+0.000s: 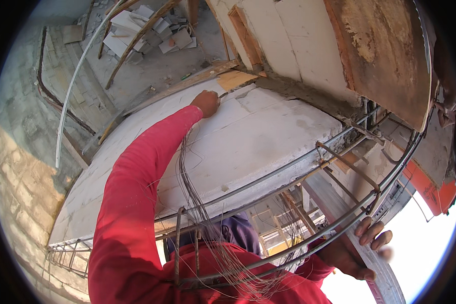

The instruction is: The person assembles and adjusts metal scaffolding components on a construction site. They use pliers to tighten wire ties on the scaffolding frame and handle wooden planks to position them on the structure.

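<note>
My left hand (pixel 206 103) reaches out over a white panel surface (pixel 258 137), its fingers closed. A short dark piece sticks out of the fist; its kind is hidden. Beneath that red sleeve hangs a bundle of thin wires (pixel 192 190), trailing toward my body across the steel bars. At the lower right, my right hand (pixel 357 253) wraps its fingers round the edge of a grey wooden plank (pixel 334 210). Between my body and the panel runs a cage of steel reinforcing bars (pixel 347 177), with square ties along it.
A brown wooden board (pixel 385 45) stands at the upper right beside a pale block wall (pixel 289 40). Broken white pieces (pixel 142 30) lie on the floor beyond, near slanted timber poles (pixel 142 43). A thin pale rod (pixel 73 91) crosses the left. Bright open space shows at lower right.
</note>
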`<move>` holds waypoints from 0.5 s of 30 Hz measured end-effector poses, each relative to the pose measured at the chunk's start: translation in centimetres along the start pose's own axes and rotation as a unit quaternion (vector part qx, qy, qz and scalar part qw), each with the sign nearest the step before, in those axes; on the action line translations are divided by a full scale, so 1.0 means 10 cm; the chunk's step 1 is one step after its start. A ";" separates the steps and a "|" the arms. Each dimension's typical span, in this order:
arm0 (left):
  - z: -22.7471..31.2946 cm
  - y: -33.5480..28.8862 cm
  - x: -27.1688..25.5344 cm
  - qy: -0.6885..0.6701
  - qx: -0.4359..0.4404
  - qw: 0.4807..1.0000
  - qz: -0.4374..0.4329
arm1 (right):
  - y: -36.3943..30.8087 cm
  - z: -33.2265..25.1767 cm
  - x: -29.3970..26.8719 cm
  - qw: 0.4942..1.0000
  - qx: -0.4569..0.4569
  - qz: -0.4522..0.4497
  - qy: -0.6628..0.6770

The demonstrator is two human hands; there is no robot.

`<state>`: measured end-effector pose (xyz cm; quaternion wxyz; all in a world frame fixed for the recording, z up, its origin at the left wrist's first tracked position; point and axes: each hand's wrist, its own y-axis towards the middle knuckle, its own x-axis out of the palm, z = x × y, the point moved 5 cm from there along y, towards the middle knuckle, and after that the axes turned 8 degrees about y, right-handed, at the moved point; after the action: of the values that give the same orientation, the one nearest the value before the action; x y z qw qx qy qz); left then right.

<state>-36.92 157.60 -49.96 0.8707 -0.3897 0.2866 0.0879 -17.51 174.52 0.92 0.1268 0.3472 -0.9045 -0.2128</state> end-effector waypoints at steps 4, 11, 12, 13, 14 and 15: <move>-0.11 -0.15 -0.11 -0.034 0.039 0.999 0.005 | -0.01 0.00 0.00 1.000 0.003 0.015 0.005; -0.15 -0.14 -0.09 -0.036 0.028 0.999 -0.015 | 0.00 -0.02 -0.01 1.000 -0.001 -0.006 0.011; -0.18 -0.14 -0.07 -0.037 0.015 0.999 -0.021 | 0.00 -0.01 -0.02 1.000 0.004 -0.002 0.015; -0.19 -0.16 -0.04 -0.046 0.016 0.999 -0.015 | 0.00 -0.01 -0.02 1.000 0.003 -0.007 0.016; -0.22 -0.18 -0.02 -0.051 0.011 0.999 -0.010 | 0.00 -0.02 -0.02 1.000 -0.003 -0.012 0.011; -0.24 -0.21 0.02 -0.057 0.004 0.998 -0.006 | 0.00 -0.01 -0.02 1.000 -0.001 -0.018 0.010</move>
<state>-37.01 154.45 -50.02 0.8877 -0.3825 0.2345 0.1036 -17.29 174.64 1.03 0.1324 0.3653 -0.8967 -0.2121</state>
